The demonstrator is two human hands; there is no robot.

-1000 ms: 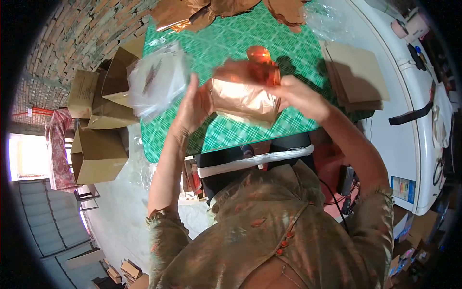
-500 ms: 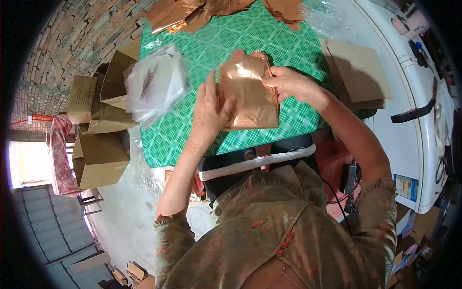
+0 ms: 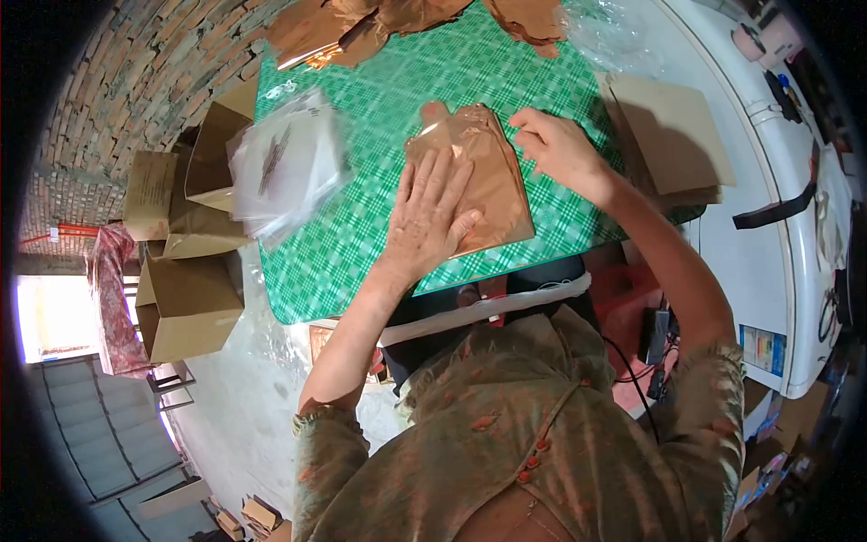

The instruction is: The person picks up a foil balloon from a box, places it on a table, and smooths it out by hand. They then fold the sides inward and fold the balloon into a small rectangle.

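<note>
A stack of shiny copper-coloured bags (image 3: pixel 495 181) lies on the green checked tablecloth (image 3: pixel 361 99), near its front edge. My left hand (image 3: pixel 429 212) rests flat on the left part of the stack, fingers stretched out. Just right of the stack, my right hand (image 3: pixel 562 154) hovers with its fingers curled and partly apart, holding nothing that I can see. To the left lies a pile of clear plastic bags (image 3: pixel 287 163) with dark print.
More copper-coloured material (image 3: pixel 397 18) lies at the table's far edge, beside clear plastic (image 3: pixel 614 36). Flat cardboard (image 3: pixel 673 135) sits at the right. Open cardboard boxes (image 3: pixel 194 303) stand left of the table, and a white appliance (image 3: pixel 768 244) is at the far right.
My left hand has moved from the stack's left edge onto its top and flattened. My right hand has let go of the stack's right edge. The stack has turned slightly.
</note>
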